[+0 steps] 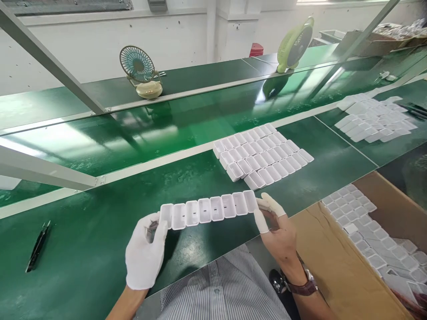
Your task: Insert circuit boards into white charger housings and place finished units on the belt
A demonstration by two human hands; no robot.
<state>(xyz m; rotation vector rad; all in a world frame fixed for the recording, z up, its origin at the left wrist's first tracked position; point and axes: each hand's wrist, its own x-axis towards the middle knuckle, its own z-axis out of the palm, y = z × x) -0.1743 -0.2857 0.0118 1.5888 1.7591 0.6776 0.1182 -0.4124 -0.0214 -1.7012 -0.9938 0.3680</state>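
Observation:
A row of several small white rectangular plastic trays point(204, 210) is pressed together end to end between my two hands, above the green bench. My left hand point(145, 251), in a white glove, grips the row's left end with thumb and fingers. At the right end, my right hand point(278, 229) holds the last tray; white finger cots cover some of its fingertips. Dark little marks show inside some of the trays. Beyond them, a block of similar white trays point(263, 153) stands in rows on the bench.
Black tweezers point(38, 246) lie at the left. A cardboard box point(310, 235) with stacked white trays point(370, 231) stands at the lower right. More white pieces point(375, 118) lie far right. Two fans, one beige point(149, 90) and one green point(293, 46), stand behind the metal frame point(50, 53).

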